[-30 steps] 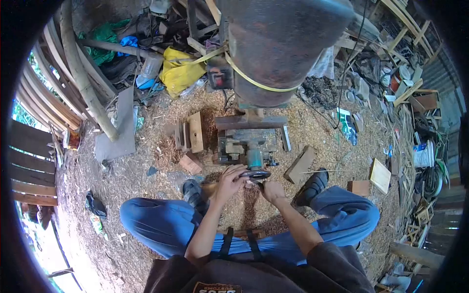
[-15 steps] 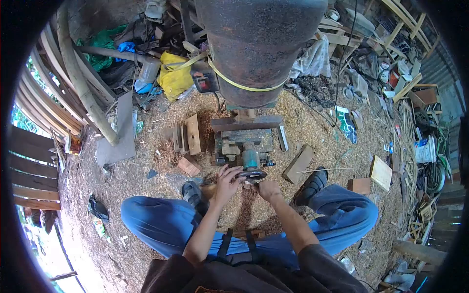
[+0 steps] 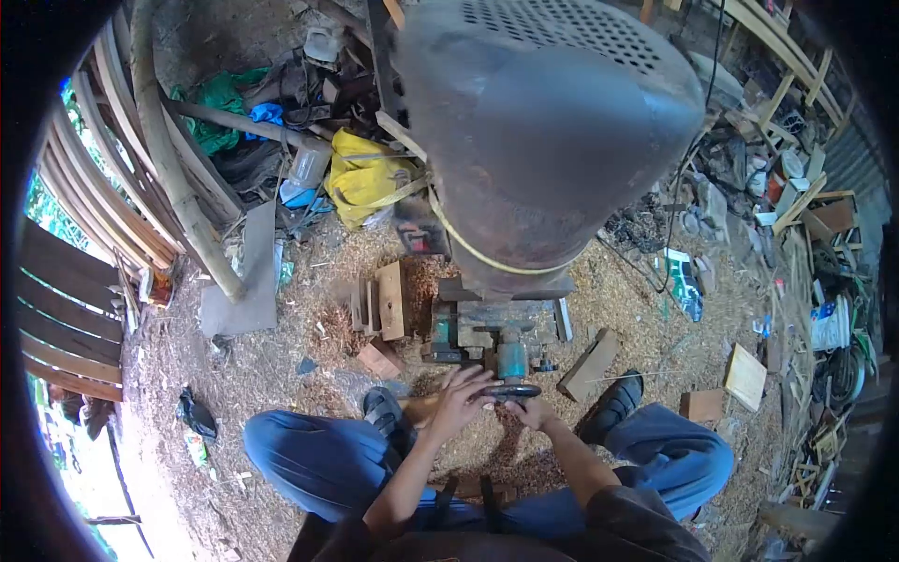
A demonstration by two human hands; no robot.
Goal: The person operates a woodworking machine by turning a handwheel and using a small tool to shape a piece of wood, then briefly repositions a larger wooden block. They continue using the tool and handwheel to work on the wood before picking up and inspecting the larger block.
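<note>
A dark handwheel (image 3: pixel 515 391) sits at the near end of a green-collared metal vise (image 3: pixel 511 358) on the machine's base. My left hand (image 3: pixel 459 401) is at the wheel's left side, its fingers over the rim and its thumb below. On the near right of the rim, my right hand (image 3: pixel 532 412) is closed around the wheel; its fingertips are partly hidden. Above the vise hangs a large grey motor housing (image 3: pixel 552 159) with vent holes and a yellow strap, covering the upper part of the machine.
Wooden blocks (image 3: pixel 393 300) stand left of the vise, and another block (image 3: pixel 588 363) lies to its right. My sandalled feet flank the machine on ground strewn with shavings. A yellow sack (image 3: pixel 361 178), leaning poles (image 3: pixel 178 178) and a black cable (image 3: pixel 667 234) are farther off.
The view has tilted and shifted, so the machine appears lower and further right, with more of the housing's vented top showing. Both hands remain at the handwheel, with the right hand tucked closer beneath it.
</note>
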